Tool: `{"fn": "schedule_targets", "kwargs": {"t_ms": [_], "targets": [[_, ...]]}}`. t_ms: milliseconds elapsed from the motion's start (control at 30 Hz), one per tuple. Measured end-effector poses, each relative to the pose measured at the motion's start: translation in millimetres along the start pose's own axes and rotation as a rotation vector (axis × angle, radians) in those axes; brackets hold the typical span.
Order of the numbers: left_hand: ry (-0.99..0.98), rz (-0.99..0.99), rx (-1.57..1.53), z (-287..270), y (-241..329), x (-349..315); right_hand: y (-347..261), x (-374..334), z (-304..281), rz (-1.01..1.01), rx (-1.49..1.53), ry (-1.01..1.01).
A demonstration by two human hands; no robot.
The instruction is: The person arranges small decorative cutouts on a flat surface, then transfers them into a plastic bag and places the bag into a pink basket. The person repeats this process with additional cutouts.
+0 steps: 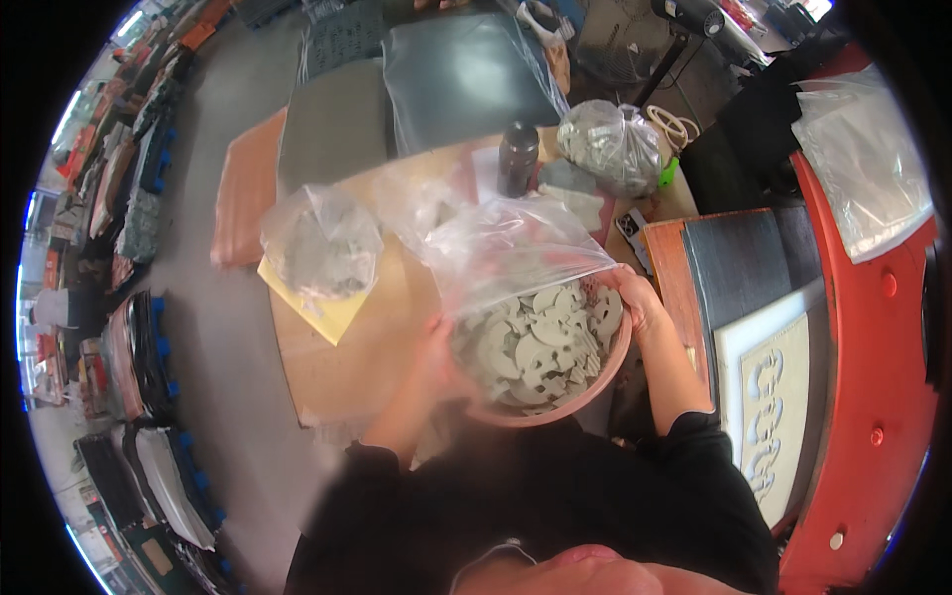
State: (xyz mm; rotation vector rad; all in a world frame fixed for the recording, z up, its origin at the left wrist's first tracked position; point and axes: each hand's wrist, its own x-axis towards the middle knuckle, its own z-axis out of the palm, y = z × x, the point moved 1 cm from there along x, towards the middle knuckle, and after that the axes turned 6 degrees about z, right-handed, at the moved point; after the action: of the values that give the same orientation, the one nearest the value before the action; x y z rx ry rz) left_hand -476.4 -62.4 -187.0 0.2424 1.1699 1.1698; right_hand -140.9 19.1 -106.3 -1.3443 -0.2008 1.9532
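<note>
While I watch through the head view, the broad light-wood counter is the largest thing around the work, and its nearness to the load is my first concern. At its near edge is the round pink plastic basket; I cannot tell whether the counter carries any of its weight, so a slip on one side could tip it. The loose clear plastic bag lies over the basket's far part and spreads toward the upright black bottle; if the film snagged and were dragged, I judge it could topple that bottle. The right hand has its fingers curled closed on the basket's right rim, close to the bag's edge. The left hand is at the left rim, but blur covers it, and I cannot tell how its fingers stand; a weak hold there would be a likely cause of tilting. Heaped inside, the flat, curved grey pieces are smallest of all, and because they lie loose, a jolt could spill them over the near rim.
</note>
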Motion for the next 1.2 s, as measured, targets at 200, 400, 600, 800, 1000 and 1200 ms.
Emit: {"fn": "schedule_targets", "kwargs": {"t_ms": [200, 400, 600, 800, 1000, 1200], "targets": [[0.065, -0.234, 0.092, -13, -7, -67, 33, -29, 6, 0.345, -0.056, 0.125], [0.154, -0.143, 0.164, 4, 11, -89, 22, -36, 10, 0.073, -0.537, 0.194], [0.15, -0.138, 0.043, 18, 22, -101, 13, -46, 19, 0.081, -0.789, 0.213], [0.167, -0.138, 0.064, 18, 17, -102, 15, -37, 17, -0.001, -0.789, 0.272], [0.103, -0.131, 0.08, -2, -5, -94, 18, -19, 7, 0.15, -0.674, 0.242], [0.205, -0.165, 0.011, 8, 0, -98, 25, -11, -1, 0.107, -0.501, 0.233]]}}
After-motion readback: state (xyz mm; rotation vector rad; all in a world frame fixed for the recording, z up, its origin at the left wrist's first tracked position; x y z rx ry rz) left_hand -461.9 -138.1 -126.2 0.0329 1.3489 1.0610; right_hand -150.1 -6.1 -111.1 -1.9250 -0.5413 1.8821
